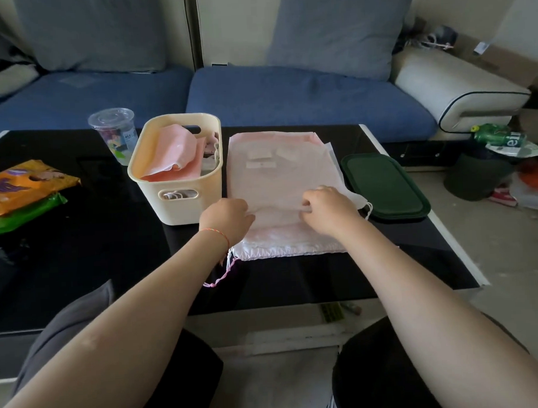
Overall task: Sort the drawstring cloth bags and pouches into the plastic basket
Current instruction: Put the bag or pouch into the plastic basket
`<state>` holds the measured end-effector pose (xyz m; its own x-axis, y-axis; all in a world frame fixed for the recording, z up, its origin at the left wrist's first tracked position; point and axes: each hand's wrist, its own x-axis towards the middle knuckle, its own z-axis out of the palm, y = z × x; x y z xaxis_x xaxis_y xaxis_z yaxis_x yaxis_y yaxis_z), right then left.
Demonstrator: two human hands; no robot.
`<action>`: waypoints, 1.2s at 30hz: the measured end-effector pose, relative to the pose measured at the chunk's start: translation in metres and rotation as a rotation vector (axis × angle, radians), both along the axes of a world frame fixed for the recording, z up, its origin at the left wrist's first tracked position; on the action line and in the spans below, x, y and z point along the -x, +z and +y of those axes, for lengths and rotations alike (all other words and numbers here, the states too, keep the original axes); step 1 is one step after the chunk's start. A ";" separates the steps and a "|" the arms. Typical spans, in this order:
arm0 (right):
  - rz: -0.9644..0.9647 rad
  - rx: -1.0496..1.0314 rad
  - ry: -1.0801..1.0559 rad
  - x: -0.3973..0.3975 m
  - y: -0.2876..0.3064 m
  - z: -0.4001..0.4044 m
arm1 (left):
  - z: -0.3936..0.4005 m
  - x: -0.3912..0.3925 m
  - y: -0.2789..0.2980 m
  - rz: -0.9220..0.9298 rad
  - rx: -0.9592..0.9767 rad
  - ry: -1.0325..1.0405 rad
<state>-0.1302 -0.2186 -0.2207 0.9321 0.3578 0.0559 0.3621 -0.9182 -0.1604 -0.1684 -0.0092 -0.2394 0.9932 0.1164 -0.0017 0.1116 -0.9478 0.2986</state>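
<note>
1. Stack of pale drawstring bags (279, 178) lies flat on the black table (109, 257), just right of the cream basket (181, 204), which already holds pink pouches (173, 155).
2. Left hand (226, 219) and right hand (328, 209) both pinch the top bag's near part, fingers curled into the fabric.
3. Likely mid-fold: keep edges aligned, tuck the drawstrings (224, 272) in.
4. Fold small enough for the basket; thin cloth may slide and drag lower bags.
</note>
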 end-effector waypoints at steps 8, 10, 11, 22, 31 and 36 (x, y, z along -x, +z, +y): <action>-0.022 0.046 -0.366 -0.002 0.006 -0.045 | -0.001 -0.002 0.009 0.182 0.613 0.183; 0.009 -0.198 -0.475 0.000 0.006 -0.049 | -0.001 -0.003 0.010 0.225 0.799 0.301; 0.038 -0.301 -0.526 -0.001 0.006 -0.051 | 0.000 -0.001 0.011 0.232 0.842 0.347; 0.823 -1.250 -0.611 0.002 0.020 -0.063 | -0.009 0.011 0.030 0.409 1.465 0.426; 0.878 -1.761 -0.716 -0.006 0.010 -0.064 | -0.009 0.005 0.011 0.246 1.222 0.596; 0.567 -1.977 -0.894 -0.016 0.006 -0.071 | -0.006 0.010 0.009 0.083 0.145 0.376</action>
<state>-0.1141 -0.2896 -0.2150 0.8151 -0.1869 -0.5483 -0.3278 0.6316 -0.7025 -0.1782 -0.0156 -0.2302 0.8774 0.4637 -0.1229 0.4712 -0.7853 0.4016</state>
